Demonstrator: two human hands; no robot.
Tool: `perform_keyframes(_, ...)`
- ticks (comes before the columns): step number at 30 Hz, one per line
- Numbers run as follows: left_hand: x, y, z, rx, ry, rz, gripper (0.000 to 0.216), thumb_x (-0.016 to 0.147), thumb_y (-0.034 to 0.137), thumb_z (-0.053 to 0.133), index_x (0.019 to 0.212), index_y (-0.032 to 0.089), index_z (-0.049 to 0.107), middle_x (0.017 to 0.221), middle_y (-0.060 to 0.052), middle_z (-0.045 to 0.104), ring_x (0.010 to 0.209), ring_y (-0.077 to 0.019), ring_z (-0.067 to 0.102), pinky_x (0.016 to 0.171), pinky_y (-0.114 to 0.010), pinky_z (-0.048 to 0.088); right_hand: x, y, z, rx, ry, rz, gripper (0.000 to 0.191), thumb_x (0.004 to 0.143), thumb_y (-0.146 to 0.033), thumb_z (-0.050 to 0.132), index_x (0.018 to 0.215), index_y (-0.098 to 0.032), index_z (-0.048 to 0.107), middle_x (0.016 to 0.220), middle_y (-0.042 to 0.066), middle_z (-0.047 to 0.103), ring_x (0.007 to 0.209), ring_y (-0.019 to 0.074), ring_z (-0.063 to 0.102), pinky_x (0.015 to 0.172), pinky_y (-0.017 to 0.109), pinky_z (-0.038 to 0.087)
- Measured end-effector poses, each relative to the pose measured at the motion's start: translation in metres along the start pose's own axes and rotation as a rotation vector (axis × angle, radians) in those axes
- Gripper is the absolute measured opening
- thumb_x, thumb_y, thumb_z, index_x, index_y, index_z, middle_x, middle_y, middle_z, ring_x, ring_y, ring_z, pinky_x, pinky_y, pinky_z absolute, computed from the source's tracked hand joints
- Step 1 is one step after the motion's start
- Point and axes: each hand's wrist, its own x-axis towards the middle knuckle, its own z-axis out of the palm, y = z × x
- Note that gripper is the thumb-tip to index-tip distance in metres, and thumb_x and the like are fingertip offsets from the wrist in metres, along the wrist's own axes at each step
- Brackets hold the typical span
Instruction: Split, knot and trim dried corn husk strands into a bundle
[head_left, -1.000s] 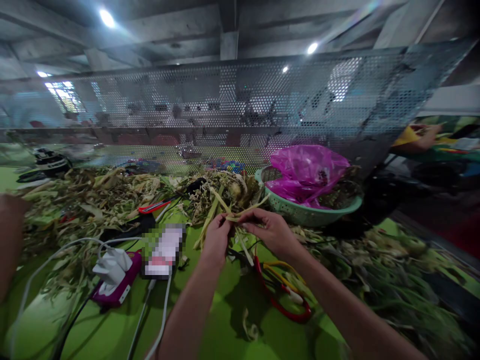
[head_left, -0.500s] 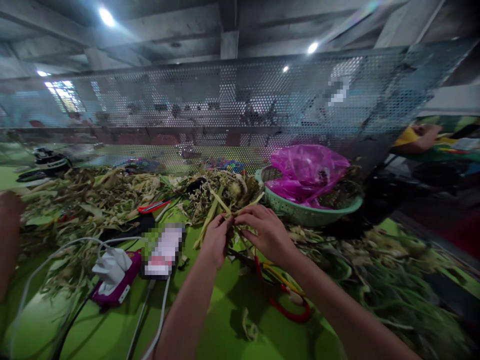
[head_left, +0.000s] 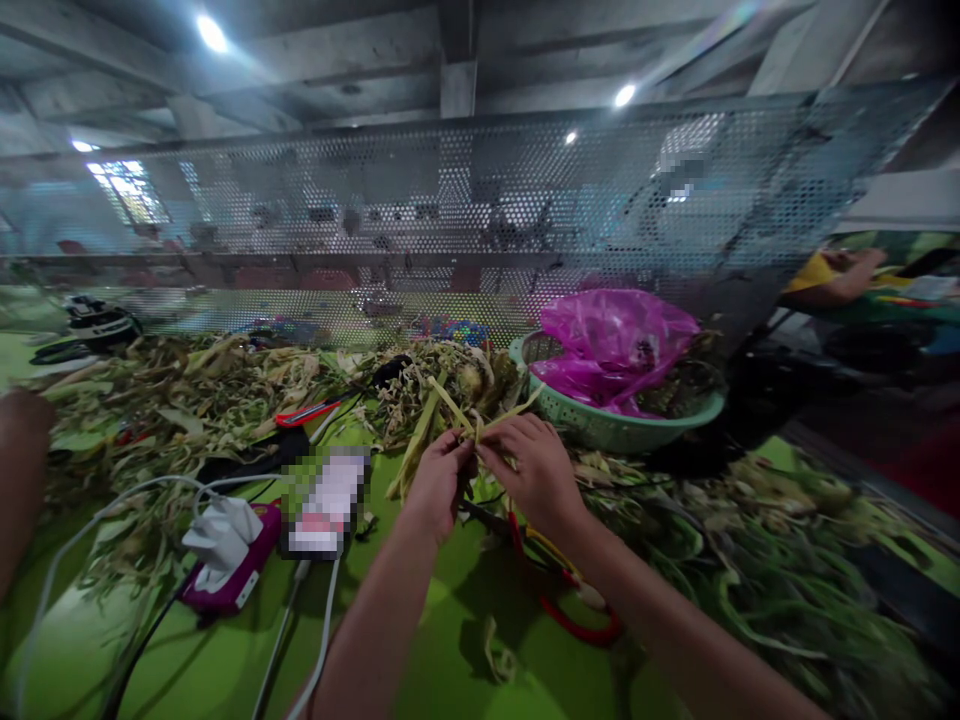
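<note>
My left hand (head_left: 439, 487) pinches pale dried leaf strips (head_left: 451, 404) between thumb and fingers, just above the green table. Right against it, my right hand (head_left: 536, 468) has its fingers closed on the same strips at the crossing. One strip end sticks up to the left and another slants to the right, past the right fingers. Longer yellowish leaves (head_left: 420, 438) lie behind my left hand. Partly under my right forearm lies a pair of scissors (head_left: 589, 628) with red and yellow on the handles.
Dried leaves (head_left: 195, 395) heap across the left and back. A green basket (head_left: 622, 428) with a purple plastic bag (head_left: 615, 335) stands back right. A phone (head_left: 326, 505), purple power strip (head_left: 247, 570) and cables lie left. Red-handled cutter (head_left: 307, 413) behind. Another person's arm (head_left: 22, 470) enters at left.
Both hands have shifted slightly to the right with the leaf strips. The right-hand strip end now stretches further out and to the right.
</note>
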Motion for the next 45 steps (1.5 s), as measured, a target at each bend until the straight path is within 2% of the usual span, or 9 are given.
perform_keyframes(5, -0.001, -0.002, 0.000, 0.056, -0.009, -0.006, 0.031, 0.062, 0.029, 0.075, 0.087, 0.017, 0.061, 0.064, 0.005, 0.053, 0.051, -0.0038, 0.042, 0.046, -0.016, 0.027, -0.001, 0.003, 0.006, 0.168, 0.041, 0.216, 0.006, 0.080, -0.022, 0.058, 0.074, -0.020, 0.059, 0.078, 0.004, 0.064, 0.078, 0.0202, 0.056, 0.072, 0.032, 0.041)
perform_keyframes(11, -0.002, -0.002, -0.001, 0.088, -0.001, 0.034, 0.024, 0.066, 0.025, 0.072, 0.086, 0.016, 0.063, 0.069, 0.003, 0.058, 0.055, -0.0041, 0.046, 0.054, -0.017, 0.035, -0.002, 0.000, 0.011, 0.377, 0.039, 0.448, 0.014, 0.079, -0.032, 0.058, 0.072, -0.019, 0.059, 0.069, 0.001, 0.062, 0.065, 0.0163, 0.055, 0.061, 0.028, 0.041)
perform_keyframes(17, -0.005, 0.002, 0.003, 0.129, 0.027, 0.096, 0.031, 0.062, 0.029, 0.077, 0.085, 0.014, 0.063, 0.083, -0.002, 0.065, 0.074, -0.0093, 0.057, 0.069, -0.019, 0.042, -0.002, 0.004, 0.021, 0.708, 0.058, 0.641, 0.025, 0.067, -0.040, 0.068, 0.070, -0.018, 0.057, 0.065, -0.001, 0.059, 0.060, 0.0143, 0.052, 0.056, 0.026, 0.042)
perform_keyframes(23, -0.006, 0.005, 0.004, 0.063, 0.108, 0.035, 0.033, 0.056, 0.030, 0.080, 0.078, 0.015, 0.062, 0.063, 0.006, 0.056, 0.050, -0.0027, 0.042, 0.048, -0.016, 0.030, -0.005, -0.005, 0.024, 0.892, 0.121, 0.585, 0.024, 0.070, -0.035, 0.068, 0.086, -0.018, 0.063, 0.085, 0.005, 0.069, 0.079, 0.0200, 0.063, 0.075, 0.033, 0.050)
perform_keyframes(31, 0.002, 0.002, -0.004, 0.128, 0.166, 0.074, 0.032, 0.057, 0.037, 0.077, 0.073, 0.015, 0.060, 0.056, 0.007, 0.049, 0.044, -0.0024, 0.032, 0.042, -0.017, 0.020, -0.008, -0.009, 0.010, 0.461, 0.121, 0.286, 0.016, 0.084, -0.030, 0.057, 0.092, -0.020, 0.066, 0.089, 0.007, 0.069, 0.085, 0.0212, 0.062, 0.081, 0.035, 0.048)
perform_keyframes(34, 0.002, 0.001, -0.004, 0.200, 0.146, 0.139, 0.028, 0.059, 0.036, 0.075, 0.071, 0.015, 0.062, 0.058, 0.005, 0.053, 0.048, -0.0045, 0.038, 0.047, -0.017, 0.028, -0.007, -0.010, 0.005, 0.245, 0.122, 0.123, 0.013, 0.085, -0.026, 0.057, 0.091, -0.023, 0.068, 0.089, 0.007, 0.068, 0.086, 0.0222, 0.059, 0.082, 0.038, 0.046)
perform_keyframes(37, 0.002, 0.002, -0.002, 0.299, 0.045, 0.248, 0.021, 0.061, 0.030, 0.074, 0.072, 0.014, 0.065, 0.067, 0.001, 0.060, 0.064, -0.0099, 0.050, 0.065, -0.020, 0.040, -0.005, -0.009, 0.001, 0.203, 0.065, 0.039, 0.015, 0.085, -0.024, 0.057, 0.093, -0.025, 0.069, 0.092, 0.007, 0.068, 0.089, 0.0219, 0.059, 0.083, 0.037, 0.045)
perform_keyframes(40, 0.001, 0.004, -0.001, 0.466, -0.032, 0.289, 0.014, 0.065, 0.024, 0.071, 0.076, 0.016, 0.067, 0.072, -0.002, 0.063, 0.072, -0.0142, 0.053, 0.074, -0.024, 0.041, -0.002, -0.004, 0.001, 0.278, 0.044, 0.066, 0.013, 0.085, -0.024, 0.057, 0.090, -0.024, 0.069, 0.089, 0.006, 0.067, 0.087, 0.0206, 0.060, 0.079, 0.034, 0.047)
perform_keyframes(45, -0.003, 0.007, 0.001, 0.641, -0.111, 0.302, 0.012, 0.072, 0.020, 0.061, 0.080, 0.018, 0.068, 0.076, -0.003, 0.064, 0.074, -0.0166, 0.054, 0.070, -0.024, 0.041, 0.004, 0.004, -0.001, 0.469, 0.055, 0.267, 0.010, 0.077, -0.027, 0.064, 0.084, -0.020, 0.065, 0.079, 0.003, 0.065, 0.073, 0.0183, 0.060, 0.068, 0.029, 0.047)
